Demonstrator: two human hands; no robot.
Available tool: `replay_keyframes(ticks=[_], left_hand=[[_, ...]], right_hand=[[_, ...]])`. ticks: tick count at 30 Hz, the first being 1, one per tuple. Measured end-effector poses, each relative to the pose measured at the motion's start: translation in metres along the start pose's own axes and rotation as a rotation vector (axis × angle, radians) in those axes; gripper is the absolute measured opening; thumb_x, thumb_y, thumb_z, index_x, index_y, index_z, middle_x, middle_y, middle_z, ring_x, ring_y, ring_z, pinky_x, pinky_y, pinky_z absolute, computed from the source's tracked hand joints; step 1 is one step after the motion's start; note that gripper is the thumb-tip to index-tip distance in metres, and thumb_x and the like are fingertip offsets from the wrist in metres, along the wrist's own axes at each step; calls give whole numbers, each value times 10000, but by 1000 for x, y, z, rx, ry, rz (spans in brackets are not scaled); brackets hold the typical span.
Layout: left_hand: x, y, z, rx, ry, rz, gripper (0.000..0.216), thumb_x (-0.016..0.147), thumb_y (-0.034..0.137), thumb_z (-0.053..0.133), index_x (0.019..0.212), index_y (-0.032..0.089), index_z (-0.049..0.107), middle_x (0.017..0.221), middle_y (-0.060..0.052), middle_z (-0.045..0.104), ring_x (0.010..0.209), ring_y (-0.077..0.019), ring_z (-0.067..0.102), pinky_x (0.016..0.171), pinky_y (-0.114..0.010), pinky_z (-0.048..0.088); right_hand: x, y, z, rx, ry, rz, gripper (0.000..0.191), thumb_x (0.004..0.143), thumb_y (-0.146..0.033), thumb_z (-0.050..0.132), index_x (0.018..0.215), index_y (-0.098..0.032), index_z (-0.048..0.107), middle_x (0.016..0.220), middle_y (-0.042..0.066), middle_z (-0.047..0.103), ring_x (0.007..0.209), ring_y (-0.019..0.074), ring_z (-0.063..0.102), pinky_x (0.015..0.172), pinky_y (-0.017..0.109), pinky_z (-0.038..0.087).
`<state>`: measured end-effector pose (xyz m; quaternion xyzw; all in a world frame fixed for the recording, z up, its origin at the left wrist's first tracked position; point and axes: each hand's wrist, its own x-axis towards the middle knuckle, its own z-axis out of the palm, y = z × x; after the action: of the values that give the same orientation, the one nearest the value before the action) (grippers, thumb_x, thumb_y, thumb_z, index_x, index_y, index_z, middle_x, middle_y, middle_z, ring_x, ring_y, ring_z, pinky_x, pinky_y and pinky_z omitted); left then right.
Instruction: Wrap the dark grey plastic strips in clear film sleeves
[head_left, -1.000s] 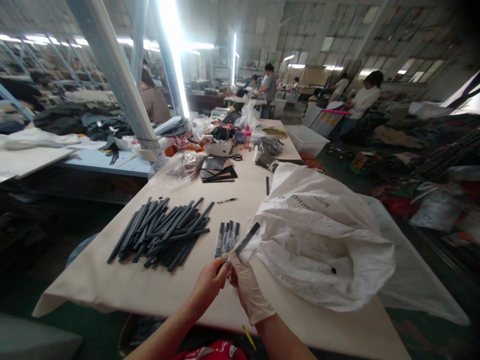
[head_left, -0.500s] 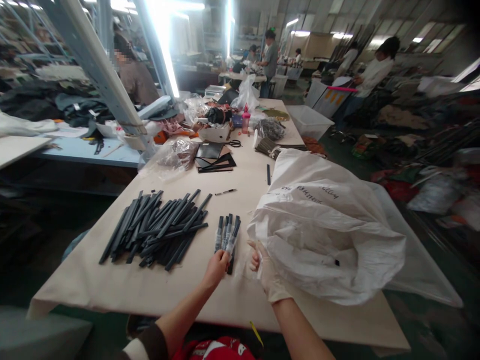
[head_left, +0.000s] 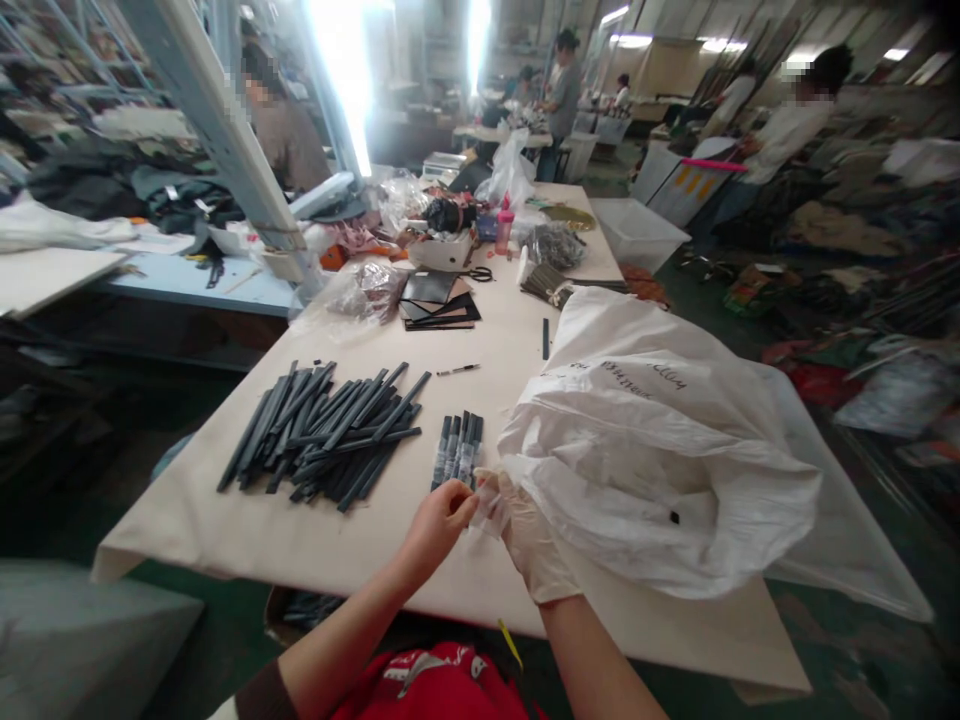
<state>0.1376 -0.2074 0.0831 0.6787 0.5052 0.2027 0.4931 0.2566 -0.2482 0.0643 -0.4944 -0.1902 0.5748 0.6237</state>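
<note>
My bare left hand (head_left: pixel 436 525) is closed in a pinch at the edge of a small piece of clear plastic (head_left: pixel 491 508). My right hand (head_left: pixel 531 540), in a pale glove, grips the same plastic from the other side. Just beyond my fingers lie several dark strips (head_left: pixel 457 450) side by side, with clear plastic around their middles; their near ends are hidden by my left hand. Left of them is a loose heap of dark flat strips (head_left: pixel 322 435). A large white sack (head_left: pixel 645 440) with handwriting on it rests to the right, close beside my gloved hand.
A pen (head_left: pixel 458 370) and one single dark strip (head_left: pixel 545 338) lie farther up the table (head_left: pixel 375 550). Behind them are dark flat sheets (head_left: pixel 442 312), scissors (head_left: pixel 480 274), a pink bottle (head_left: pixel 505 228) and crumpled plastic bags. A slanted metal post (head_left: pixel 217 130) rises at left. Several people work in the background.
My left hand has come off the wrapped strips, which stay on the table, and moved to the clear plastic. My right hand has closed on that plastic. The view has shifted slightly.
</note>
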Motion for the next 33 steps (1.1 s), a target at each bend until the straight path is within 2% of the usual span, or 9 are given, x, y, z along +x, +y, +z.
replay_keyframes(ticks=[3,8,11,15,19,23,28,31,33], left_hand=[[-6,1,-14,76,3,44,222,811,324,460,710,163,576,606,23,584,559,-108,519,514,-189,369],[22,-28,-48,585,-45,36,300,897,295,361,870,172,634,821,-33,672,755,-140,613,670,-216,433],[61,-50,-77,737,19,-18,233,840,209,470,1007,155,622,1057,-102,636,956,-195,593,824,-272,418],[130,-65,-105,868,79,-70,273,844,212,449,1059,127,593,1124,-165,592,1011,-258,568,841,-353,419],[192,-73,-111,911,103,-86,268,854,183,404,1016,93,597,1049,-195,621,996,-295,573,837,-403,417],[223,-77,-110,893,100,-89,308,853,98,321,971,61,603,1021,-229,626,995,-306,574,841,-418,411],[196,-48,-103,815,39,-9,335,873,148,305,1090,70,549,1086,-193,602,975,-251,587,828,-339,432],[132,-20,-94,680,-84,119,297,904,312,326,1011,184,572,907,-53,654,829,-172,609,746,-243,452],[81,-7,-88,390,-168,187,328,883,421,351,839,199,587,727,-29,629,690,-174,592,651,-246,451]], right_hand=[[-6,3,6,-46,-109,71,297,684,-454,698,662,-161,651,568,-11,590,531,110,502,523,240,392],[-1,3,7,7,79,112,422,552,-481,781,505,-177,492,434,-74,419,394,48,295,380,207,222],[5,-1,6,61,127,121,450,513,-496,797,502,-178,480,442,-67,441,381,38,275,364,201,190],[18,1,4,54,173,143,450,541,-567,756,538,-170,544,416,-54,450,339,34,260,339,200,147],[39,10,-7,2,278,112,458,559,-597,732,616,-158,613,336,-79,373,296,31,234,331,193,125],[58,9,-15,6,372,106,479,504,-598,757,608,-161,591,329,-97,345,292,30,218,325,195,121],[67,-22,0,157,464,3,470,487,-501,804,516,-178,464,404,-103,343,350,19,226,341,190,127],[73,-46,14,324,425,-16,451,507,-456,807,536,-175,456,460,-100,358,376,13,210,353,184,140],[75,-58,21,395,372,-5,426,528,-437,799,552,-176,463,475,-97,364,376,12,194,350,185,134]])
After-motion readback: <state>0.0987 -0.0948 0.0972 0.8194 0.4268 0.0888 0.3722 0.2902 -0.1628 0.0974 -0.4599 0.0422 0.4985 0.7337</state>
